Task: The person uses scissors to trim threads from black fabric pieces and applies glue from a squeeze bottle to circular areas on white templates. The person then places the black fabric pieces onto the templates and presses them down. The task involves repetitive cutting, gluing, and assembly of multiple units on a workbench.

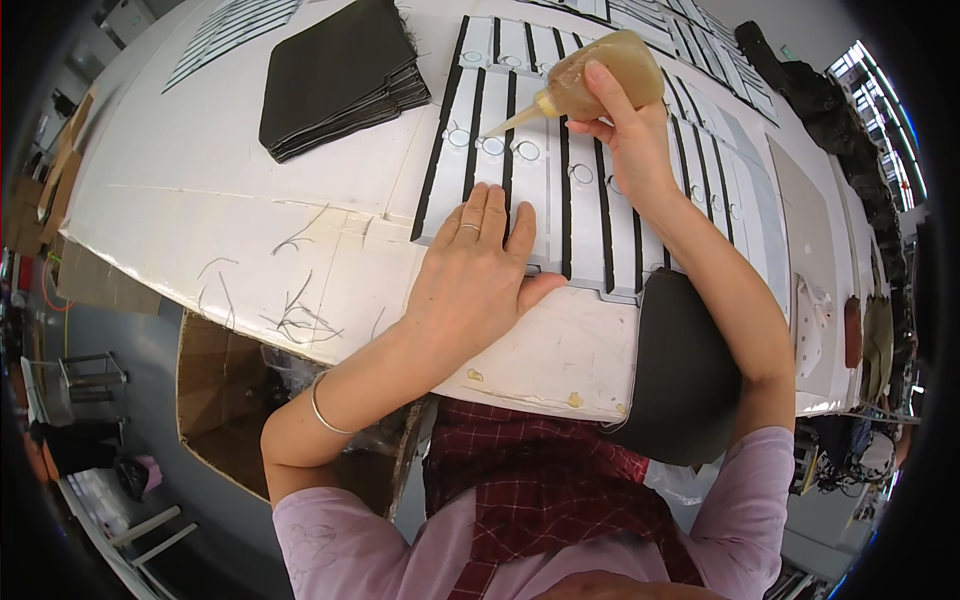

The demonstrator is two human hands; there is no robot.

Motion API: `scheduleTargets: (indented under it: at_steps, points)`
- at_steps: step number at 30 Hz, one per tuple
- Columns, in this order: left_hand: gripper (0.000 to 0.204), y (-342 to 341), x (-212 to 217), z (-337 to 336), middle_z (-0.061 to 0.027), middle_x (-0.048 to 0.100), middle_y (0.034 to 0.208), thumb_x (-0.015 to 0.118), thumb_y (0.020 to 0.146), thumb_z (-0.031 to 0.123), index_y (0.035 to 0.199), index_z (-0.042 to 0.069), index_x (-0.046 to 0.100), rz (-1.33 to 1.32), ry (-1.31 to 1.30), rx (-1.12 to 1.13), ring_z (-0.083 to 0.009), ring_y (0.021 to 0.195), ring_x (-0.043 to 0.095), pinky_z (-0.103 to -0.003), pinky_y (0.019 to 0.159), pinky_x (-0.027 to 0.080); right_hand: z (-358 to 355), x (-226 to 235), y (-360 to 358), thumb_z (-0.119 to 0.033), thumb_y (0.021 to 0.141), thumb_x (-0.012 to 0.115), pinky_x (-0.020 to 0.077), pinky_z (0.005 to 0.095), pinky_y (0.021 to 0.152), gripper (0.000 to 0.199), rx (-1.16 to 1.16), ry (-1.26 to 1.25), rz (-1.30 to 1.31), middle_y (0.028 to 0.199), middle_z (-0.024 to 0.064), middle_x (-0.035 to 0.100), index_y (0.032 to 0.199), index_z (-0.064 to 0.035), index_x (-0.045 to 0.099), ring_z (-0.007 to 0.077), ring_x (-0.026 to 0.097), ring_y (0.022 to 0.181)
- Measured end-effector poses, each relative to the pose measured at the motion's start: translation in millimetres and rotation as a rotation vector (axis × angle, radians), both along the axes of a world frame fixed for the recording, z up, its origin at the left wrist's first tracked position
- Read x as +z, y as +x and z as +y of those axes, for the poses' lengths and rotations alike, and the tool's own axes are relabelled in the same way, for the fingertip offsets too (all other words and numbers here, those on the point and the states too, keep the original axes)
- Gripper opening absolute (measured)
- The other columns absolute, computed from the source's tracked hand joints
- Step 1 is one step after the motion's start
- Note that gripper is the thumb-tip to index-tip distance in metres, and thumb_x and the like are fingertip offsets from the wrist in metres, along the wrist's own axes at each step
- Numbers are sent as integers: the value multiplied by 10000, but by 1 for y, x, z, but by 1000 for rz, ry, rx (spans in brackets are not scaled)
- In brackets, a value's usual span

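My right hand (pixel 638 140) grips a squeeze bottle (pixel 612 68) of cloudy yellowish liquid, tilted so that its long thin nozzle (pixel 520 118) points down to the left. The tip is close to a ring outline on a row of pale panels (pixel 540 205) with black strips between them; whether it touches, I cannot tell. Flat on the near ends of these panels rests my left hand (pixel 472 268), its fingers stretched out and the thumb apart. Several panels bear similar round outlines.
A stack of black fabric pieces (pixel 340 75) lies at the far left of the white table (pixel 200 150). Loose dark threads (pixel 300 310) are scattered near its front edge. One black piece (pixel 685 370) hangs over that edge. An opened cardboard box (pixel 215 400) stands below.
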State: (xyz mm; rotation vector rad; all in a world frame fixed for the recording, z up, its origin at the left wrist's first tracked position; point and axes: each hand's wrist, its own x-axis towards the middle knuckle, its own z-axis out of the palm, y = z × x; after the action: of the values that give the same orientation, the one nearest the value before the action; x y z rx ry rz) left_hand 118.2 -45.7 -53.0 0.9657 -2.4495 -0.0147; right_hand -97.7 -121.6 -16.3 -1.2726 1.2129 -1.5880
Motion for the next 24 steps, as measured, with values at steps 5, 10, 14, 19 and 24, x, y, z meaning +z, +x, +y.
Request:
scheduleTargets:
  at_steps: [5,10,14,19,24]
  points:
    - [698,0,2,1,-346,569,1271,642,887,530,1259,-59,597,-3,9,0,-456,1248,544,-480,1029,447,4,0,4,-367,939,693,589,271,676,422,37,16,3,1081,49,667,1201,-49,605,118,668,933]
    - [697,0,2,0,-352,565,1273,640,890,526,1262,-62,595,-8,15,-7,-461,1247,543,-483,1031,445,6,2,0,-377,938,693,587,265,674,435,5,-3,7,1085,50,666,1209,-50,600,120,670,944]
    - [694,0,1,0,-351,567,1269,644,888,522,1261,-62,595,-5,10,-7,-464,1244,543,-481,1029,447,7,1,1,-382,935,697,587,263,681,449,-22,-10,10,1091,50,664,1217,-47,595,117,670,946]
    - [688,1,2,0,-344,573,1258,655,882,513,1254,-62,596,-12,5,-3,-460,1239,547,-480,1018,453,11,1,4,-378,934,700,586,270,699,450,25,33,-24,1095,46,663,1220,-47,594,118,669,943]
    - [683,0,2,0,-335,574,1253,664,876,504,1251,-62,595,-5,-5,-8,-455,1231,550,-480,1006,460,8,2,4,-371,936,698,589,260,690,441,-20,-23,-21,1089,44,662,1219,-49,596,111,664,926]
